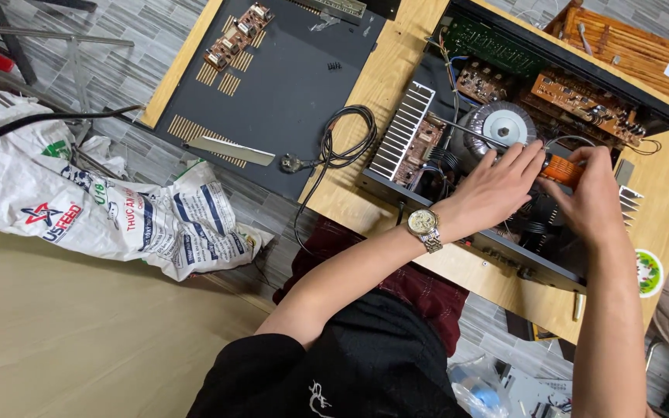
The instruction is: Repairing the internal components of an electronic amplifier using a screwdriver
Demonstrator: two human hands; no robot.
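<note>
Head view: inside an opened amplifier point(458, 77), both hands, left point(497, 190) and right point(594, 197), gripped an orange-handled screwdriver point(563, 169); keeping it steady near the transformer point(501, 124) seemed wise.

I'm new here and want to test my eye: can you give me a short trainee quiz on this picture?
1. True or false: the left hand wears a wristwatch.
2. What do both hands grip? A) orange-handled tool B) white sack C) black power cord
3. What lies on the detached black cover's top corner?

Key: 1 true; 2 A; 3 a small brown circuit board.
</note>
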